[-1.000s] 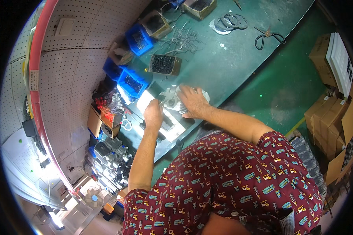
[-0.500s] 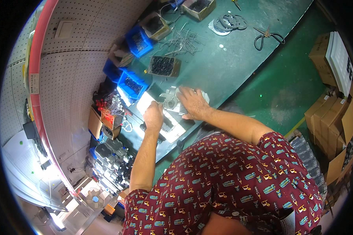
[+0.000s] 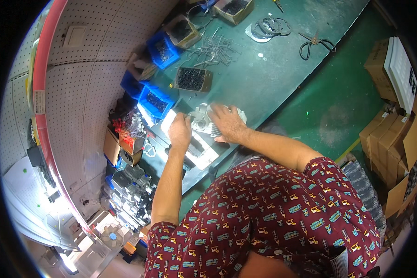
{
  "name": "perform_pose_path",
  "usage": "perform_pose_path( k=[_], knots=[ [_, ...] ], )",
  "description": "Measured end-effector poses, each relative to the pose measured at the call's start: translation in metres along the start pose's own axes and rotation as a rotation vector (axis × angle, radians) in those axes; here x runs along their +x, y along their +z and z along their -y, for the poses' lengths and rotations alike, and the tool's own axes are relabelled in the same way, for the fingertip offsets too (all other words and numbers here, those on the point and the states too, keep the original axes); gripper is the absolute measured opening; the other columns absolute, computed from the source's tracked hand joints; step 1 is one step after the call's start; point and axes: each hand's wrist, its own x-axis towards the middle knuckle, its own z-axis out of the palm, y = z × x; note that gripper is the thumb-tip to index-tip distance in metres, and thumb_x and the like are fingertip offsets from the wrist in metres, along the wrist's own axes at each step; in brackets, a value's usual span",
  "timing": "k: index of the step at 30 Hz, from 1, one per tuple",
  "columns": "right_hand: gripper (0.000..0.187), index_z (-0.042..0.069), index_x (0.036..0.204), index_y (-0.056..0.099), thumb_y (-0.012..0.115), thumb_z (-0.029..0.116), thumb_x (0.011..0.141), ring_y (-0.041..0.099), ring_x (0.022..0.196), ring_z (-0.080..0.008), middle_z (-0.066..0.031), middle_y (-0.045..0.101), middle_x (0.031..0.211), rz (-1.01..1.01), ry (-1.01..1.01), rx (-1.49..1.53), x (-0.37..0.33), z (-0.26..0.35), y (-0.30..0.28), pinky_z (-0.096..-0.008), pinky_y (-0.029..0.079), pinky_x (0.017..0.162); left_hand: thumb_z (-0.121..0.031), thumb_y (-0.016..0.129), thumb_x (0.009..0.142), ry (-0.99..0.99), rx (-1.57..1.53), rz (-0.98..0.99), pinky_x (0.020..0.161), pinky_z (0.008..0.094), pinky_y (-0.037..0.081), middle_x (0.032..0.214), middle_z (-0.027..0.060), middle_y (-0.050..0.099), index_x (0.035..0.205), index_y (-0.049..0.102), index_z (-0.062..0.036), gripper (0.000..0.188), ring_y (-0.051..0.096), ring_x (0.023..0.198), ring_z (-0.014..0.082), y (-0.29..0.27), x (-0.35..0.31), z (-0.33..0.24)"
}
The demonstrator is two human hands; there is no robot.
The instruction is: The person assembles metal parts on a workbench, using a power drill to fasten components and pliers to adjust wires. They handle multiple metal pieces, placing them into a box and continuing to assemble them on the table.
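Your left grip (image 3: 180,133) is curled; how tightly, and around what, can't be told. A blue plastic bin (image 3: 160,112) and brown cardboard box (image 3: 208,82) crowd the table's (image 3: 282,69) wall edge. Your right grip (image 3: 227,121), spread open, rests on the silver finned metal housing (image 3: 201,121) near the front edge; uneven pressure could skid it.

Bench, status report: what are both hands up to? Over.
Right hand spread atop ribbed silver metal housing. Left hand curled close beside it, grip unclear. Blue plastic parts bin beyond, not between hands.
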Motion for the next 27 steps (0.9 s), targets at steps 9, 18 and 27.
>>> perform_pose_path(
  k=[9, 18, 27],
  knots=[
    [0.105, 0.004, 0.152, 0.041, 0.087, 0.053, 0.071, 0.039, 0.145, -0.0332, -0.0202, 0.036, 0.160, -0.025, -0.004, -0.002, -0.002, -0.003, 0.001, -0.0539, 0.033, 0.114, -0.029, 0.065, 0.096, 0.034, 0.146, 0.079, 0.077, 0.0547, 0.052, 0.085, 0.0220, 0.072, 0.094, 0.065, -0.0046, 0.025, 0.069, 0.085, 0.0443, -0.008, 0.017, -0.014],
    [0.103, 0.004, 0.152, 0.041, 0.085, 0.051, 0.072, 0.038, 0.146, -0.0334, -0.0203, 0.036, 0.160, -0.038, 0.008, 0.012, -0.001, -0.002, 0.004, -0.0548, 0.032, 0.115, -0.030, 0.062, 0.097, 0.181, 0.388, 0.207, 0.078, 0.0531, 0.055, 0.088, 0.0214, 0.073, 0.091, 0.069, -0.0033, 0.029, 0.072, 0.086, 0.0406, -0.016, 0.035, -0.022],
    [0.105, 0.003, 0.153, 0.040, 0.084, 0.052, 0.072, 0.038, 0.146, -0.0334, -0.0204, 0.035, 0.160, -0.023, 0.011, 0.012, -0.001, -0.003, 0.003, -0.0550, 0.032, 0.116, -0.023, 0.069, 0.094, 0.249, 0.288, 0.175, 0.079, 0.0537, 0.055, 0.093, 0.0236, 0.071, 0.097, 0.062, -0.0019, 0.023, 0.070, 0.090, 0.0434, -0.010, 0.032, -0.014]
  ],
)
